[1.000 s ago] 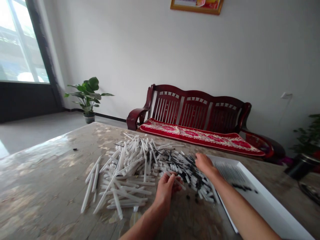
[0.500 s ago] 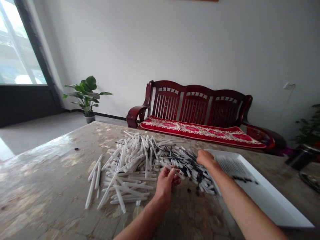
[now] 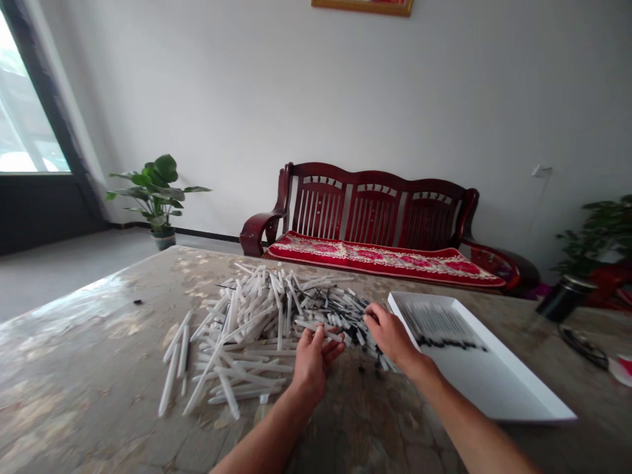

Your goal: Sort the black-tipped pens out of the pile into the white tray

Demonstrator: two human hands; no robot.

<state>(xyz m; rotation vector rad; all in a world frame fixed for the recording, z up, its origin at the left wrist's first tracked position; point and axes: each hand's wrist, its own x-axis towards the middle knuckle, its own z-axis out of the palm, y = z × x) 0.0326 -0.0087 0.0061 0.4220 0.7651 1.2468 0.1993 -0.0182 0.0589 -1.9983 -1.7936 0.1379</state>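
Observation:
My left hand [image 3: 312, 362] is closed around a white pen-like tube [image 3: 307, 324], held slantwise between thumb and fingers. To its left spreads a heap of similar white tubes [image 3: 247, 316], lying at many angles. My right hand [image 3: 392, 337] reaches into a pile of small black and white pieces [image 3: 345, 306]. Its fingers are bent together, and whatever they pinch is hidden. Just right of that hand stands a shallow white tray [image 3: 523, 378], holding a row of thin clear rods with black ends [image 3: 434, 322].
The patterned table [image 3: 113, 375] carries everything. A black cylinder [image 3: 565, 296] and a dark cable [image 3: 582, 345] lie to the right. Behind the table are a wooden bench [image 3: 378, 214] with a red cover and a potted plant [image 3: 160, 191].
My right hand has come back from the tray's left edge to the black and white pile. The left hand still holds its tube. The camera view has shifted slightly.

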